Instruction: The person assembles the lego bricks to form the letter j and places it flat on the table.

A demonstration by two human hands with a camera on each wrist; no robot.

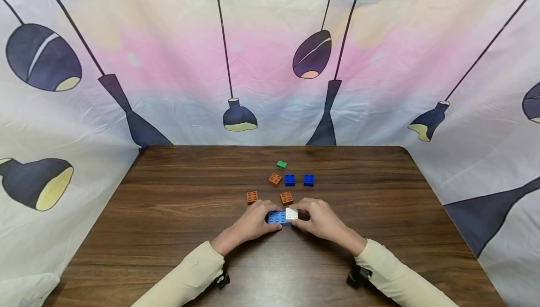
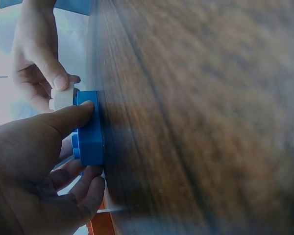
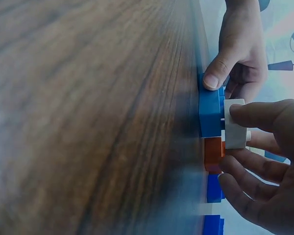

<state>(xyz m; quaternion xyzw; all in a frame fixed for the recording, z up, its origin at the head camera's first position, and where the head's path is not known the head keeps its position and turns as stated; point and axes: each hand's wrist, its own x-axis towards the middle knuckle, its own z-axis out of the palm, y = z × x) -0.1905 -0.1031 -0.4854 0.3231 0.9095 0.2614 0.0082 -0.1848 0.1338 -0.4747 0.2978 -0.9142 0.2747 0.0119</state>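
A light blue brick [image 1: 276,217] lies on the table, its long side running left to right. The left hand [image 1: 249,222] grips it between thumb and fingers; in the left wrist view the thumb presses the side of the blue brick [image 2: 91,142]. The right hand [image 1: 324,220] pinches a white brick [image 1: 291,213] over the blue brick's right end. In the right wrist view the white brick [image 3: 234,125] stands on the studs side of the blue brick [image 3: 210,110], with a narrow gap showing between them. Whether the studs are engaged, I cannot tell.
Beyond the hands lie an orange brick [image 1: 252,197] at the left, another orange brick [image 1: 286,198] close behind the white one, a third orange brick [image 1: 275,179], two dark blue bricks [image 1: 289,180] and a green brick [image 1: 281,164]. A patterned cloth [image 1: 270,63] hangs behind the wooden table [image 1: 168,194].
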